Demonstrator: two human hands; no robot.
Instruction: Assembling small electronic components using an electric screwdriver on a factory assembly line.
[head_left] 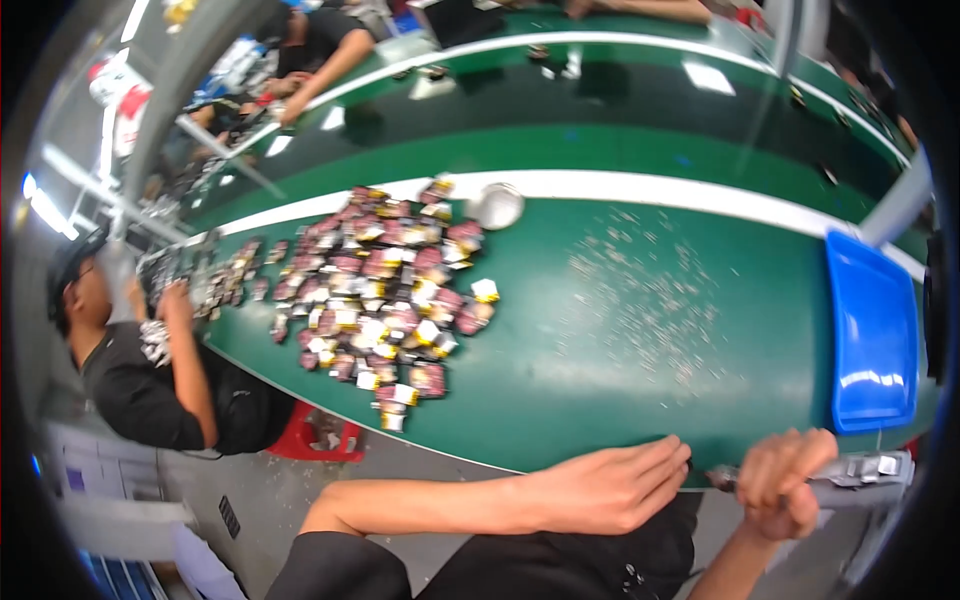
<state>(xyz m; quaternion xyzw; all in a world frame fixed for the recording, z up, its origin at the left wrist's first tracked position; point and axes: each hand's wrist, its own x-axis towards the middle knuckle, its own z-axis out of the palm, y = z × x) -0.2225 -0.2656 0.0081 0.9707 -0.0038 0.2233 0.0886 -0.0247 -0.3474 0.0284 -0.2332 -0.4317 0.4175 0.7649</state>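
Green tabletop (520, 420) sweeps out ahead of both hands, a white strip (620, 185) along its far side and another person (325, 55) working beyond it, ahead and to the left. Down at the near edge, here's the left hand (620, 490): palm down, fingers bent and drawn together, and whether the fingertips pinch anything I can't tell. Just to its right, the right hand (785, 485) is curled closed around a silvery metal tool (865, 470), which pokes out on either side of the fist at the table's edge; blur hides its finer shape. Straight ahead of the hands, tiny pale bits (650, 300) lie scattered. Ahead of the right hand, and a little right, sits a blue tray (870, 340). Swing well left of the left hand: a big heap of small pink, black and yellow packets (380, 290), a round metal bowl (500, 206) at its far corner. Farther left, a co-worker (130, 380) in black sits by a red stool (290, 440).
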